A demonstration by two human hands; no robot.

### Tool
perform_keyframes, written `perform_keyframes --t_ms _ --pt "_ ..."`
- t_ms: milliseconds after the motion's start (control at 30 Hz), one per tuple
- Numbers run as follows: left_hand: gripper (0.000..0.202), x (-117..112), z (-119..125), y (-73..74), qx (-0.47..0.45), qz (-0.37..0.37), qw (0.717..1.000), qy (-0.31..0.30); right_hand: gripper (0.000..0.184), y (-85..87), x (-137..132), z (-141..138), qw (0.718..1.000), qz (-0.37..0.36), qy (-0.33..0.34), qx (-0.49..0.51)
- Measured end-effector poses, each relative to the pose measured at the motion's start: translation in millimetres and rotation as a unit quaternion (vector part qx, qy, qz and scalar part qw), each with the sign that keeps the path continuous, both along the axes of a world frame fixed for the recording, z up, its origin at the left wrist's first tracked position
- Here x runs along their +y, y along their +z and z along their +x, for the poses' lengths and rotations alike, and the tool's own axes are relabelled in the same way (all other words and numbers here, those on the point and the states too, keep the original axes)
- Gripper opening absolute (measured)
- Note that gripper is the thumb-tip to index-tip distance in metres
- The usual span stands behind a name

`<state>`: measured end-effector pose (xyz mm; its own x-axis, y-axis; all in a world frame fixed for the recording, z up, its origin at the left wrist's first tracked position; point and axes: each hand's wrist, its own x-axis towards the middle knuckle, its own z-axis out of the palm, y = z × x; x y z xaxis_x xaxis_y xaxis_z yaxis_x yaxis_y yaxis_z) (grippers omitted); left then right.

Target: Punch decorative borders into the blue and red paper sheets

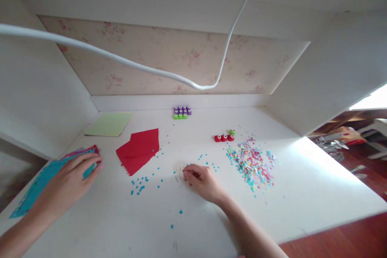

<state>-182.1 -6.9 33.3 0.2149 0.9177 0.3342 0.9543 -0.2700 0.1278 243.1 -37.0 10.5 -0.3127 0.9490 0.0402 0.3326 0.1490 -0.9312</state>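
My left hand (pixel 71 181) lies flat with fingers stretched out on a stack of teal and pink paper sheets (pixel 36 187) at the desk's left edge. My right hand (pixel 202 181) rests near the middle of the white desk (pixel 302 185), fingers curled in a pinch among small teal paper bits (pixel 140 185); what it pinches is too small to make out. Red paper sheets (pixel 139 149) lie between the hands, further back. A heap of mixed-colour confetti (pixel 252 163) is to the right of my right hand.
Three red punches and a green one (pixel 224 137) stand behind the confetti. A block of purple and green punches (pixel 182 112) sits at the back wall. A light green sheet (pixel 110 125) lies at the back left. A white cable (pixel 169 74) hangs overhead.
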Motion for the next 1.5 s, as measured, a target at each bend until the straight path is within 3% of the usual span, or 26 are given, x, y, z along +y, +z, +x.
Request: perform_keyframes --t_ms 100,200,367,600,767,867,967,1067,1200,1333,1500 --pt "0.044 23 42 -2.5 0.021 -0.036 0.998 -0.055 0.02 -0.8 3 2 1.0 -0.018 0.004 0.007" --pt "0.053 46 62 -12.4 0.017 -0.081 0.995 -0.063 0.02 -1.1 5 3 1.0 -0.02 0.007 0.003" --pt "0.056 68 70 -19.2 0.007 -0.169 0.982 -0.084 0.02 -1.0 5 4 1.0 -0.019 0.023 -0.005" --pt "0.035 68 79 -4.7 -0.003 -0.152 0.984 -0.095 0.022 1.3 5 4 0.999 -0.011 0.022 -0.028" --pt "0.037 65 76 17.5 -0.017 -0.082 0.996 -0.008 0.023 1.2 5 4 0.999 -0.013 0.016 -0.034" --pt "0.04 66 72 43.4 -0.052 0.005 0.997 0.061 0.023 0.9 5 3 0.999 -0.014 0.016 -0.03" --pt "0.04 64 72 72.1 -0.115 0.021 0.989 0.089 0.023 0.5 5 2 0.999 -0.009 0.016 -0.032" --pt "0.034 55 82 92.0 -0.301 -0.045 0.95 0.07 0.024 -1.0 5 1 0.999 -0.006 0.013 -0.033" --pt "0.033 41 97 95.3 -0.529 -0.155 0.834 0.026 0.024 -4.6 5 2 1.0 -0.027 -0.009 -0.006" --pt "0.032 28 112 85.6 -0.611 -0.22 0.76 -0.014 0.032 -1.3 4 1 0.993 -0.089 -0.041 0.071" --pt "0.033 7 141 69.7 -0.636 -0.276 0.721 -0.017 0.045 15.2 1 0 0.948 -0.184 -0.032 0.257"
